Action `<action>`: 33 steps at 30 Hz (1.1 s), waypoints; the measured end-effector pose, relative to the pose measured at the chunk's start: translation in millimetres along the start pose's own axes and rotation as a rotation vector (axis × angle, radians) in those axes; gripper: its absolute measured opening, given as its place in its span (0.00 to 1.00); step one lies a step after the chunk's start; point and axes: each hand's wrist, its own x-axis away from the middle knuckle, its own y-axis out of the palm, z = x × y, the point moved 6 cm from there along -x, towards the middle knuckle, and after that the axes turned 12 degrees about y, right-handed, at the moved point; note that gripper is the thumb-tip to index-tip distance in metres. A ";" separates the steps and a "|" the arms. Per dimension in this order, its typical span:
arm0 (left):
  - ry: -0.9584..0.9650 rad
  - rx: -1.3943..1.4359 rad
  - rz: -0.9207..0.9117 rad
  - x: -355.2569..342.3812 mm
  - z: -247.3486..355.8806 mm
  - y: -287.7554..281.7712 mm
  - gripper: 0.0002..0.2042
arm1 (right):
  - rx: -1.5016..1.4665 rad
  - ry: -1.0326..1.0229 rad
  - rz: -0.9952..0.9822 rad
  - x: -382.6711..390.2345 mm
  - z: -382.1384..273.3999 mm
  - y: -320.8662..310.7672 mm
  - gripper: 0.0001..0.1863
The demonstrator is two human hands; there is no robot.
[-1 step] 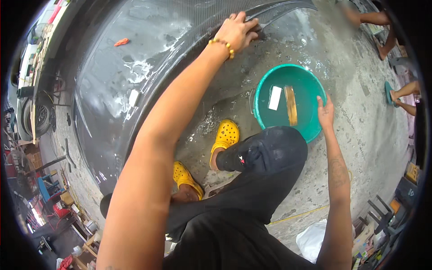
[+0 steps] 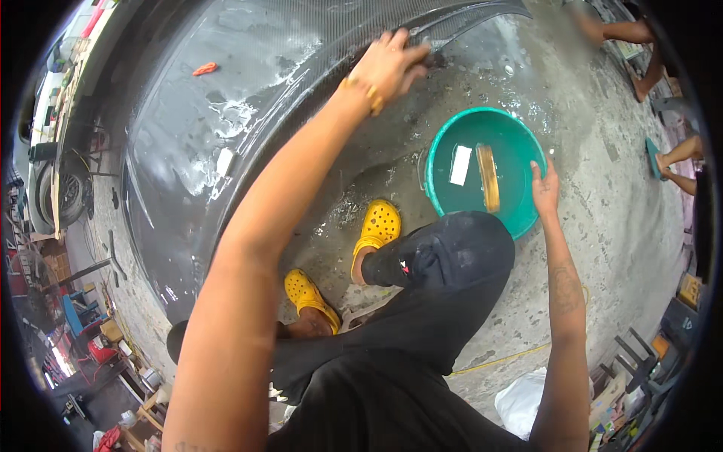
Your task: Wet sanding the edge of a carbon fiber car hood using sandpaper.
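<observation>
My left hand, blurred, with a bead bracelet at the wrist, is at the curved edge of a wet, dark carbon-weave panel, fingers apart; I cannot tell whether it touches. My right hand grips the right rim of a teal bucket of water. In the bucket are a white block and a long tan block. A small orange-red piece and another white block lie on the panel.
My feet in yellow clogs stand on wet concrete beside the bucket. Other people's bare legs and a flip-flop show at right. A wheel and clutter line the left; a white bag lies behind my right arm.
My left hand has shifted a little toward me along the panel's edge and is more blurred. My right hand and the bucket have stayed in place.
</observation>
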 end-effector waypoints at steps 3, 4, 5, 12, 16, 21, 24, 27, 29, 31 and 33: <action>0.019 0.119 -0.221 90.8 76.0 -41.2 0.27 | 0.023 0.053 0.038 5.7 25.9 -32.9 0.22; 0.021 0.114 -0.285 128.0 84.8 -63.4 0.29 | 0.008 0.052 0.023 3.2 23.0 -32.7 0.22; 0.015 0.119 -0.334 151.9 90.2 -83.2 0.30 | -0.001 0.055 0.006 2.1 22.3 -32.5 0.21; 0.074 0.031 -0.102 -2.3 22.6 -23.0 0.22 | 0.038 0.018 0.071 2.2 6.3 -19.1 0.20; -0.011 -0.067 0.055 -23.2 -9.8 2.6 0.22 | -0.011 0.002 0.006 -5.0 5.0 2.0 0.20; 0.104 0.137 -0.296 116.7 77.6 -63.9 0.29 | -0.032 0.032 0.033 3.8 27.6 -33.1 0.21; 0.178 0.146 -0.362 104.4 69.9 -76.4 0.29 | 0.023 0.055 0.031 8.8 8.3 -26.5 0.21; 0.183 0.136 -0.214 20.5 40.4 -36.7 0.24 | 0.058 0.053 0.056 5.1 8.7 -28.2 0.22; 0.106 0.038 -0.029 -20.2 -13.4 -17.5 0.19 | -0.041 0.007 0.005 1.8 -12.6 -2.5 0.21; 0.071 0.028 0.009 -23.2 -17.9 -2.9 0.18 | -0.014 0.052 -0.005 0.2 -12.8 2.6 0.21; 0.052 0.043 -0.008 -1.6 5.2 -0.4 0.18 | 0.037 0.109 -0.005 0.5 4.9 -8.8 0.21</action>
